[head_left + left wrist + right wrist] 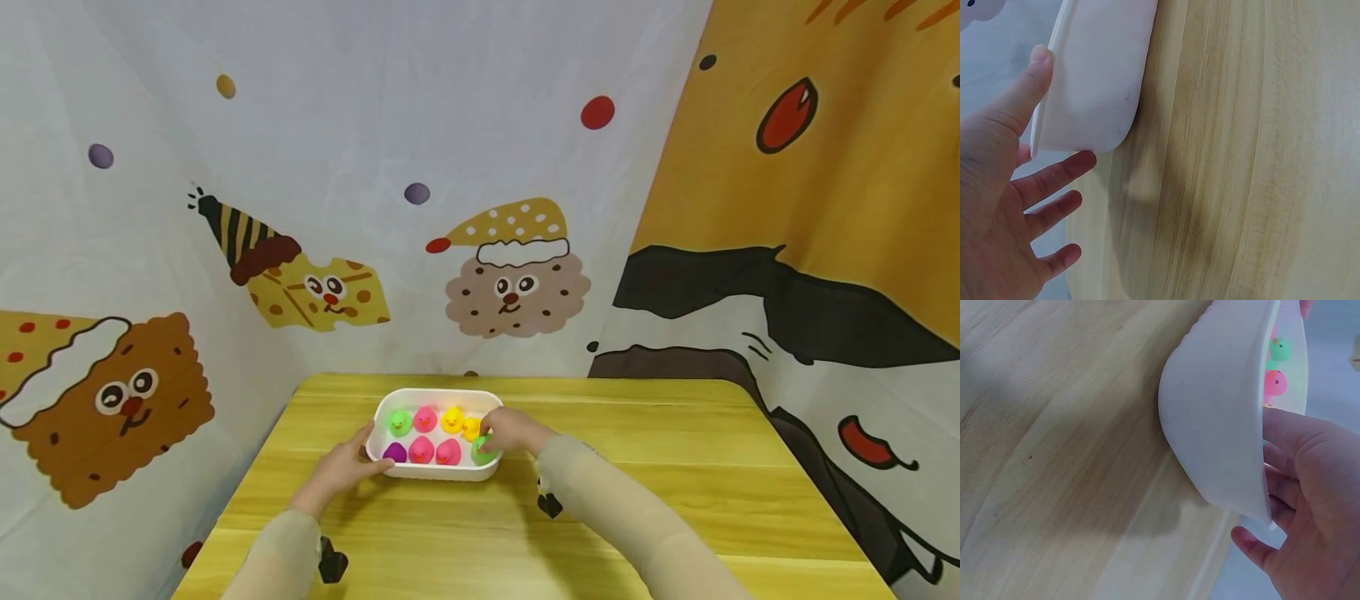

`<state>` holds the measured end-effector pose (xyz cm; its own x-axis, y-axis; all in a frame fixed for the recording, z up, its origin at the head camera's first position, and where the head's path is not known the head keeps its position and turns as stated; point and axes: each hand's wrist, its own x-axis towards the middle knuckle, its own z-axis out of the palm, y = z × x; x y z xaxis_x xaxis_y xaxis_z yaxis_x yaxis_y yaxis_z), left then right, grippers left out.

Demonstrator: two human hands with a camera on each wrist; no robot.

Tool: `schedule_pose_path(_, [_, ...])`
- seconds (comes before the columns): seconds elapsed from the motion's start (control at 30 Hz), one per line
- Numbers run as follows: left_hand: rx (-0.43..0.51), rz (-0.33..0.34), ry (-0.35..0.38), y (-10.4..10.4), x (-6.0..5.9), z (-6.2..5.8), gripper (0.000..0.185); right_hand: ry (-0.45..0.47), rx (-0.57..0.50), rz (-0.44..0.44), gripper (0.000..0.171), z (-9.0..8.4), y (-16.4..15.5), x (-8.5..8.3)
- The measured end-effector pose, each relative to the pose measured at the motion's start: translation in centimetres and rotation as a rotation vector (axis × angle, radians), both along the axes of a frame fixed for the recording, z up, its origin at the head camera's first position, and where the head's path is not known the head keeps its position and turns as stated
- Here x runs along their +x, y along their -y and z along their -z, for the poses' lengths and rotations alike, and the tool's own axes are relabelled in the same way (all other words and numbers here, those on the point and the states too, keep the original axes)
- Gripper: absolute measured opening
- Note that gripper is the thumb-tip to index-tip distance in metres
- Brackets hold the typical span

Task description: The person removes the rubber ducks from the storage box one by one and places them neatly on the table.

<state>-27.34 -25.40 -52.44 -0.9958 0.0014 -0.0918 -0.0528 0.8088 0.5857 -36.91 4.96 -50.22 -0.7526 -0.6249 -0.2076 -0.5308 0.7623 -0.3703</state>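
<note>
The bench is carrying a white tray that is sitting near its far edge, a little left of the middle. Printed curtains are hanging close behind and beside the bench, so the open room is lying mostly on the near side and to the right of the tray; the bench's left edge is near the tray.

Inside the tray, small toy ducks are sitting in two rows: a green duck, a pink one, a yellow one and an orange one at the back, a purple one and two pink ones in front. The tray is looking nearly full, so the filling appears almost done, judging by the layout.

The left hand is resting against the tray's left end with straight fingers and the thumb on the rim, steadying it rather than gripping. The right hand is reaching into the tray's right end, its fingers curling round another green duck at the front right corner.
</note>
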Motion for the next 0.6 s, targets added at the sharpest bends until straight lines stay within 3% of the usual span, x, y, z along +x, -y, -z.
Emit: schedule_pose_path(0.6, [0.037, -0.008, 0.009, -0.1, 0.1, 0.0, 0.096, 0.020, -0.158, -0.006, 0.022, -1.5, -0.5, 0.3])
